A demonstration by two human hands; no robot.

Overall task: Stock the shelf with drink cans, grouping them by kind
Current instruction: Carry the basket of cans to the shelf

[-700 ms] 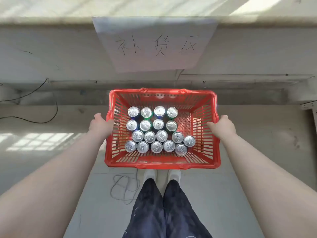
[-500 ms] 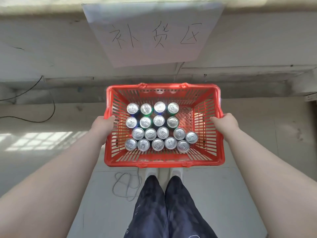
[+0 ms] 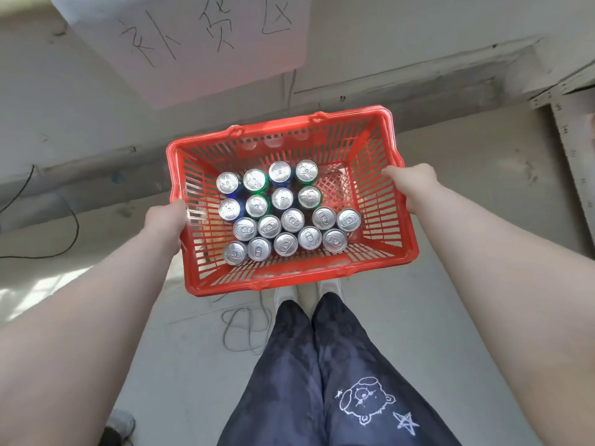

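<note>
I hold a red plastic basket (image 3: 399, 239) in front of me, above the floor. My left hand (image 3: 165, 222) grips its left rim and my right hand (image 3: 409, 183) grips its right rim. Several drink cans (image 3: 285, 217) stand upright inside, silver tops up. The far two rows show blue and green sides; a blue can (image 3: 228, 185) sits at the far left beside a green can (image 3: 256, 181). The near rows show only silver tops, so their kind is hidden. The basket is turned slightly, its right side farther from me.
A white paper sign (image 3: 206, 43) with handwritten characters hangs from a ledge on the wall ahead. A metal shelf frame (image 3: 566, 123) stands at the right edge. Black cable (image 3: 64, 233) lies on the left floor, a coiled cord (image 3: 244, 329) by my feet.
The basket has come up and nearer to me and turned slightly, right side away. The view has swung so the sign sits upper left and a shelf frame shows at right.
</note>
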